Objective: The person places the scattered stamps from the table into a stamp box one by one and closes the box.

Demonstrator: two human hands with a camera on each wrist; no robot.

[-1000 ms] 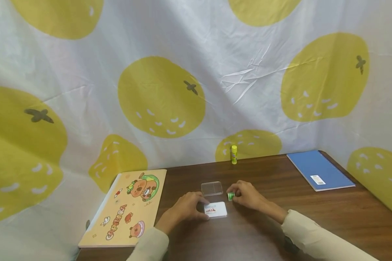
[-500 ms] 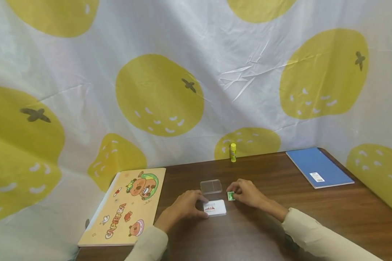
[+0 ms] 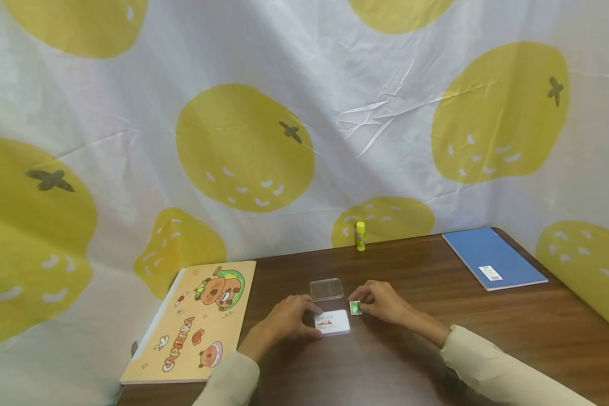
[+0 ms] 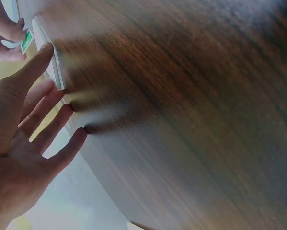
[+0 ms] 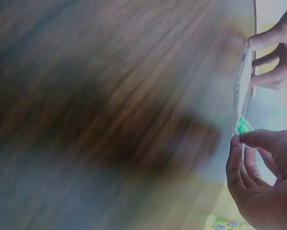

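Observation:
My left hand (image 3: 288,320) holds a small flat plastic box (image 3: 339,321) by its left end, thumb at the near edge and fingers at the far one. Inside or on top of the box lies something white, with a small red-and-white picture at the left. In the left wrist view the other fingers spread down to the table. Between thumb and forefinger my right hand (image 3: 383,301) pinches a small green stamp (image 3: 355,308) with a pale border. The stamp is tilted just right of the box, also seen in the right wrist view (image 5: 244,125).
Behind the box lies a clear plastic lid (image 3: 327,290). A yellow glue stick (image 3: 360,237) stands upright at the table's back edge. On the left is a yellow capybara folder (image 3: 190,324), and at the back right a blue spiral notebook (image 3: 494,259).
The right hand has turned the green stamp so that more of its face shows, and has brought it slightly nearer the box. The left hand keeps its hold.

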